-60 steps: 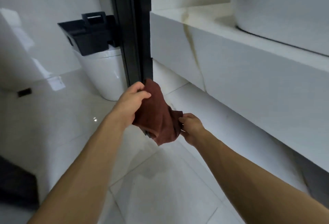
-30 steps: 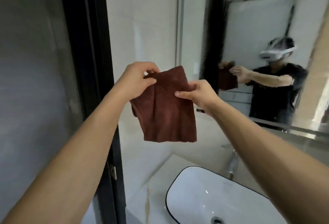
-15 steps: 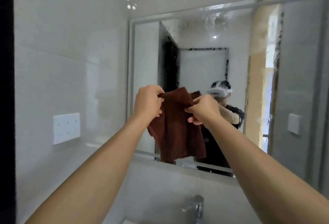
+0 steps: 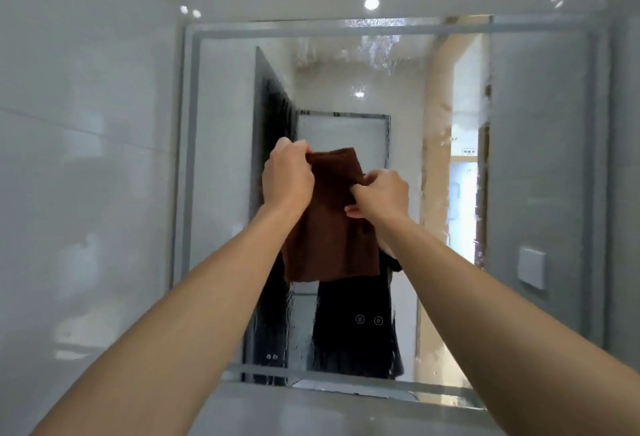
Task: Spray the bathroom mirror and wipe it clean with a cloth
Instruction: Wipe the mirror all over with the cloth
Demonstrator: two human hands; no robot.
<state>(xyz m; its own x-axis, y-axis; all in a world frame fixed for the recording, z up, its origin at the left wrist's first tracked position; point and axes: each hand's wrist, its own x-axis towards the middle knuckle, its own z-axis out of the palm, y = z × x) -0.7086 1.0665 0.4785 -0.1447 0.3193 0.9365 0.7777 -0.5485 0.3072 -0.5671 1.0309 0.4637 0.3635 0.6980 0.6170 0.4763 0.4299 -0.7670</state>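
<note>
At frame centre, the left hand (image 4: 287, 176) and right hand (image 4: 381, 195) pinch a dark brown cloth (image 4: 329, 228) by its top corners before the wet, silver-framed rectangular mirror (image 4: 519, 158) (droplets streak its upper glass).

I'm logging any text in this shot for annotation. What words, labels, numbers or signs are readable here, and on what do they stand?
No text can be read.
Small sign, reflected in the mirror through the doorway: dark marks, too small and blurred to read.
Two round touch icons low on the mirror glass: symbols, not letters; shapes unclear.
Brown cloth: no label visible.
Wall switch plate: blank.
</note>
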